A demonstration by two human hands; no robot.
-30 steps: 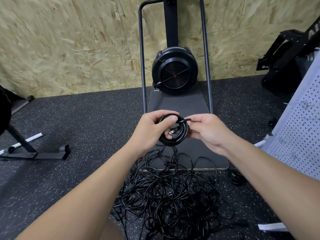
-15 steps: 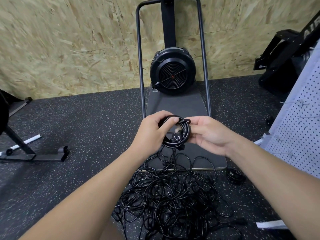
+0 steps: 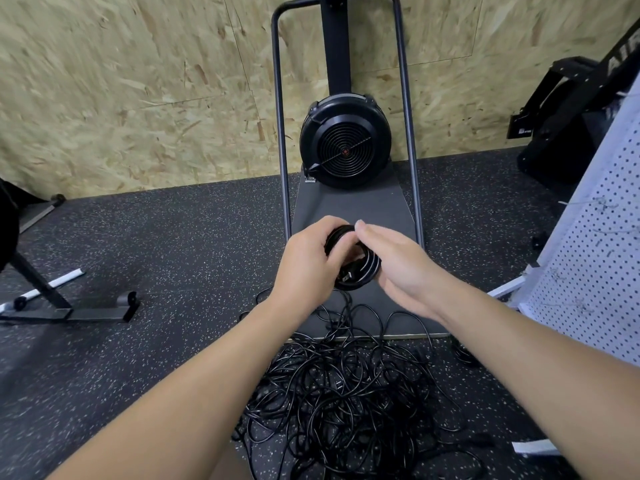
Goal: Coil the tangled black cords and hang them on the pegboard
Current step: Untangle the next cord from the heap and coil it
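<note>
- While both hands work above it, the tangled heap of cords sprawls on the floor just below them; the pegboard stands to their right.
- Between the hands sits the coiled cord, likely light, springy, best gripped across its loops.
- Left hand curls round it; right hand lies flat against it, fingers straight.

tangled cords piled below, fan machine ahead, pegboard crowding right, open floor left
</note>
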